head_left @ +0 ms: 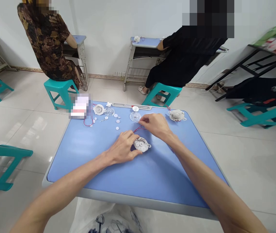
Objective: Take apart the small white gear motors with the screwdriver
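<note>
A small round white gear housing (143, 144) with several gears and a red wire lies on the blue desk (104, 168). My left hand (123, 147) rests on the housing's left side, fingers curled onto it. My right hand (153, 124) sits just beyond it, fingertips pinched near the red wire (138, 129) and close to a clear round cover (135, 116). What the pinch holds is too small to name.
Loose white gears (117, 124), another open housing (99, 109) with red wire, a clear cover (109, 112) and an assembled unit (177, 115) lie along the far edge. Two people sit at desks ahead on teal stools (59, 89). A plastic bag (109, 220) lies below the desk's near edge.
</note>
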A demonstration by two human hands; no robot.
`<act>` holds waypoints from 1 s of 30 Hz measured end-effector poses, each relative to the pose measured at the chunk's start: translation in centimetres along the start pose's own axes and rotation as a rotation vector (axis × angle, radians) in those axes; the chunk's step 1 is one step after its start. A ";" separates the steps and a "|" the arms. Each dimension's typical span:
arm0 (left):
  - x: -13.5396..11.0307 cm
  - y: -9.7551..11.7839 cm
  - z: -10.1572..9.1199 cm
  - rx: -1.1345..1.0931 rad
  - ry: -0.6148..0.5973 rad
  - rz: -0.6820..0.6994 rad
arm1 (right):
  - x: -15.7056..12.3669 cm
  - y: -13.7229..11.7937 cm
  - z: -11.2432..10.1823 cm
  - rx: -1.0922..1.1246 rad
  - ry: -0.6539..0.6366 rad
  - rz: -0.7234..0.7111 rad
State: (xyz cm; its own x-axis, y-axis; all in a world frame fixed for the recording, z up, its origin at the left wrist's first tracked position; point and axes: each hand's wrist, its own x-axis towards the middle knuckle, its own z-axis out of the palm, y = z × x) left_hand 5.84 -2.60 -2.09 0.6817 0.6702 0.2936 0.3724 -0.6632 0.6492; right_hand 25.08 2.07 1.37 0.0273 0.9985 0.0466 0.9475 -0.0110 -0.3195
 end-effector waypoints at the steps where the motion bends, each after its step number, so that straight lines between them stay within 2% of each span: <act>1: 0.0 0.0 0.0 0.001 0.000 0.000 | 0.1 0.0 0.1 0.001 0.001 0.001; 9: 0.0 0.2 -0.2 0.012 -0.015 -0.010 | 0.0 0.3 0.4 0.053 0.011 0.002; 17: 0.1 -0.1 -0.1 0.012 -0.008 0.005 | -1.9 0.8 0.0 0.136 0.048 -0.074; 24: 0.1 0.0 -0.2 0.004 -0.004 -0.014 | -3.8 1.1 -0.3 0.174 -0.086 -0.208; 30: 0.1 0.3 -0.3 -0.013 0.004 -0.021 | -5.6 1.3 -0.5 0.211 -0.142 -0.293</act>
State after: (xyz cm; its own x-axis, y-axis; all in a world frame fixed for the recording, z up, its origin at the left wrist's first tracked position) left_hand 5.80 -2.64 -1.68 0.6712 0.6853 0.2825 0.3784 -0.6445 0.6644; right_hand 26.32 -3.53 1.19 -0.2927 0.9554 0.0383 0.8219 0.2719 -0.5006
